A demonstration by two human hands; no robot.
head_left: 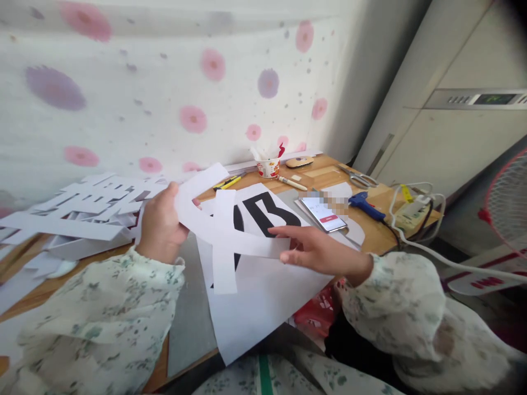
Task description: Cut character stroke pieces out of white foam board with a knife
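A white paper cut-out [225,239] of crossing strips is held over the left part of the printed sheet [255,307], hiding some of the sheet's black figure [275,211]. The left hand [161,222], just left of the sheet, has its fingers closed on the cut-out. The right hand [319,249] is over the sheet's right side, its parted thumb and forefinger about the strip's end (whether they pinch it, I cannot tell).

Under the sheet's left edge lies a grey board [189,307]. Left of the sheet spreads a heap of white paper pieces [102,203] on the wooden table [320,174]. Beyond the sheet are a yellow knife [230,181], a pen [292,182] and a small tub [269,167]. Right of the sheet rests a phone [329,218] (part of its screen blurred), then a blue glue gun [368,206], with scissors [360,177] farther back. Well right of the sheet stands a fan [510,192]; a flowered curtain [164,109] hangs behind everything.
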